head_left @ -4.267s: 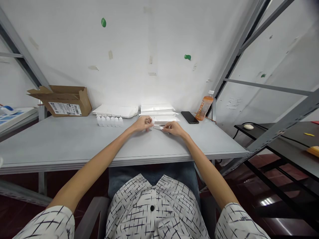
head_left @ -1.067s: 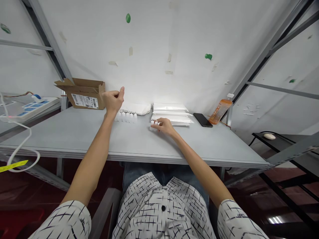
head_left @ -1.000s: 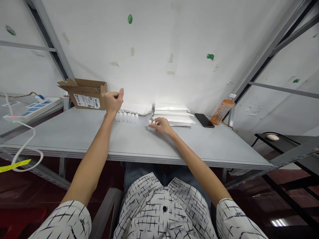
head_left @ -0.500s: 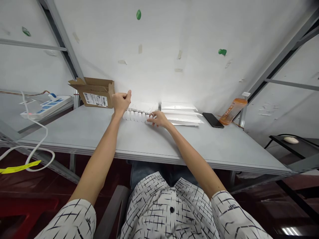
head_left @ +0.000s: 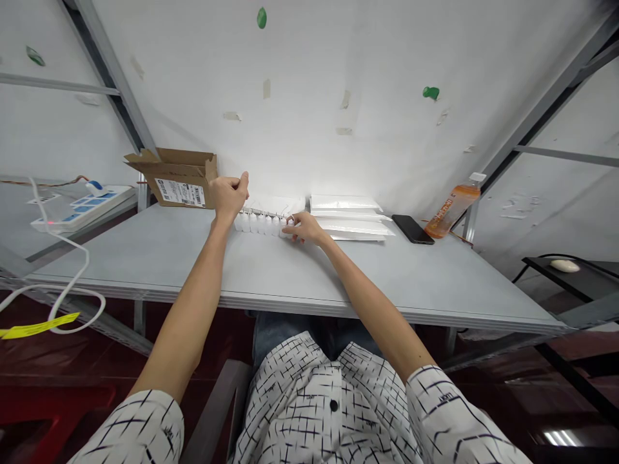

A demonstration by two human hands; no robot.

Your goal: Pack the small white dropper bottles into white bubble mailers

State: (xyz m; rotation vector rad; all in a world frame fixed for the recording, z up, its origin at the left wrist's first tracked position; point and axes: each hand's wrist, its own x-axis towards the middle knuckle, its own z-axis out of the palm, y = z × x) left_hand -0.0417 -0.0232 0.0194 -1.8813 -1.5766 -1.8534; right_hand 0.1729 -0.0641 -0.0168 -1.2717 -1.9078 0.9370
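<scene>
Several small white bottles (head_left: 261, 224) stand side by side in a row on the grey table (head_left: 285, 274). At the right end of the row, my right hand (head_left: 304, 228) has its fingers curled round a white bottle. My left hand (head_left: 231, 194) is raised above the left end of the row, beside the cardboard box, with its fingers folded in; whatever it may hold is too small to make out. Behind the bottles lies a flat white item, partly hidden. White packets (head_left: 351, 218) lie stacked just right of my right hand.
An open cardboard box (head_left: 180, 192) stands at the back left, near a white power strip (head_left: 84, 207) with cables. On the right are a black phone (head_left: 412, 229) and an orange drink bottle (head_left: 452, 209) leaning on the frame. A white wall rises behind the table.
The whole view has shifted slightly. Both hands keep nearly the same places at the two ends of the bottle row.
</scene>
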